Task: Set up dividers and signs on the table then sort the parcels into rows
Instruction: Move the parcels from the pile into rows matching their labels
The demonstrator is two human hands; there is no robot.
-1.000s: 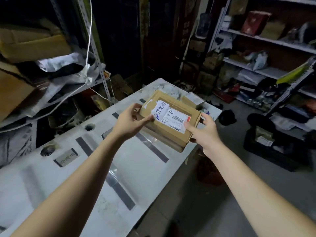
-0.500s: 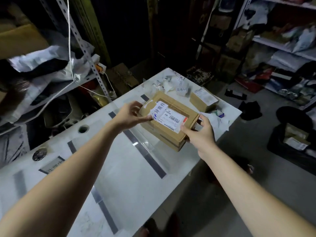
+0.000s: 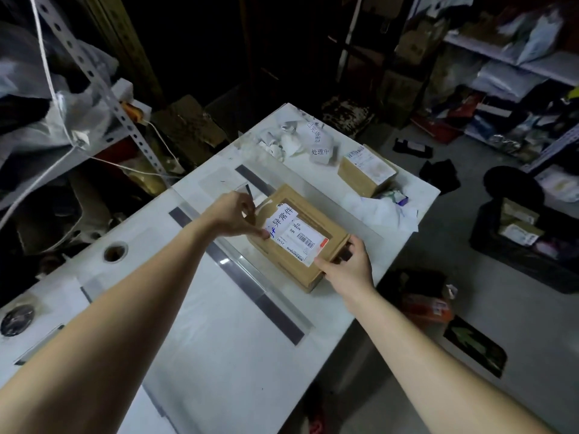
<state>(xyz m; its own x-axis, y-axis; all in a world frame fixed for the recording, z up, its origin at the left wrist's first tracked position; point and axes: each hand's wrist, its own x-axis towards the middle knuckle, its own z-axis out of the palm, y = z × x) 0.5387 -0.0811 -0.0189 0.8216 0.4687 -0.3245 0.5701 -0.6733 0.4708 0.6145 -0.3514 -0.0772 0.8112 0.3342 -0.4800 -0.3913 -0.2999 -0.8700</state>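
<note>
The brown parcel (image 3: 313, 214) has come down from mid-air to the desk (image 3: 219, 333) at the middle of the frame. It lies flat with its white label up, though whether its base touches the top is hard to tell. It sits just right of the dark divider strip (image 3: 250, 286), which runs diagonally across the desk. The left grip (image 3: 233, 216) holds the parcel's upper-left edge, with the fingers curled and the thumb pressed on the label's corner. The right grip (image 3: 347, 267) holds the lower-right corner, thumb on top and fingers wrapped round the side. Towards the upper right, a second, smaller parcel (image 3: 366, 170) stands near the desk's far edge. Crumpled white papers (image 3: 300, 142) bearing printed characters lie above it in the frame. A black crate (image 3: 526, 264) of packets is on the floor at right.
</note>
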